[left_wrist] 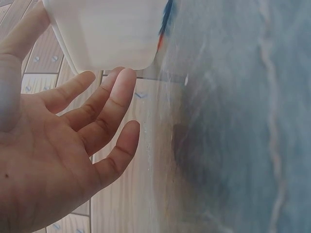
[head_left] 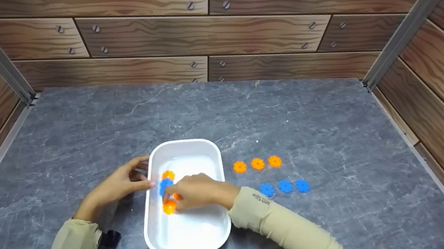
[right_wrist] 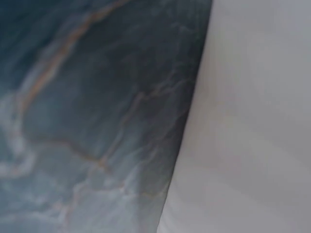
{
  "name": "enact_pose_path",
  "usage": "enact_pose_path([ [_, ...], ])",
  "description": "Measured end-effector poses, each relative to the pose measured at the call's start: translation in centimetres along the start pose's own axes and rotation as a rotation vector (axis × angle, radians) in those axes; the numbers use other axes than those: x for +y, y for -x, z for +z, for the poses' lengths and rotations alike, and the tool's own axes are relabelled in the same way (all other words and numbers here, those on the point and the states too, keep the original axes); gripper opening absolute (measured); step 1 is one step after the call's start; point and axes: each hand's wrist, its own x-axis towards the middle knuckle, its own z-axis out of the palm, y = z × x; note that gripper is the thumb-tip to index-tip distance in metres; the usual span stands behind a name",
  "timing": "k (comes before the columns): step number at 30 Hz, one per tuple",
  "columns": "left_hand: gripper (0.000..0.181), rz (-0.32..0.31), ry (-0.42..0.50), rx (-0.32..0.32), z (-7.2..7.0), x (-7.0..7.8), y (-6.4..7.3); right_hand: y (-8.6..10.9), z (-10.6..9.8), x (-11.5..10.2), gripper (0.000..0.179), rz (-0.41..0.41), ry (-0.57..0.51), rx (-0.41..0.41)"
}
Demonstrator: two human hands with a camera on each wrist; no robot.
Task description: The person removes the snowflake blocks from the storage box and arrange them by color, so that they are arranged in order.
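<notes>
My left hand [head_left: 121, 182] is at the left side of a white tray [head_left: 187, 246], with its thumb on the rim. Loosely bent fingers [left_wrist: 109, 104] touch the tray's outer wall in the left wrist view. Inside the tray, my right hand [head_left: 197, 190] reaches down with curled fingers. It pinches a notched orange disc [head_left: 169, 207] near the left wall; its fingers partly cover another orange one. Beside them lie a blue notched disc [head_left: 165, 186] and an orange disc [head_left: 168, 174]. The right wrist view shows no hand, just tray wall [right_wrist: 248, 116] and tabletop.
Right of the tray, a row of three orange discs [head_left: 257, 164] lies on the grey marbled table [head_left: 348, 155]. Nearer me is a row of three blue discs [head_left: 285, 186]. Wood-patterned panels [head_left: 152, 41] wall in the back and sides.
</notes>
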Motion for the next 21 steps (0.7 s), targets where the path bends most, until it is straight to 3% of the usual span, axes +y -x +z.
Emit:
enact_pose_path([
  [12,0.074,0.007,0.009,-0.004,-0.1,0.2,0.0,0.3,-0.4,0.1,0.03,-0.012,0.023,0.047],
  [21,0.074,-0.008,-0.002,0.002,0.0,0.4,0.0,2.0,-2.4,0.5,0.033,-0.029,0.005,0.09],
])
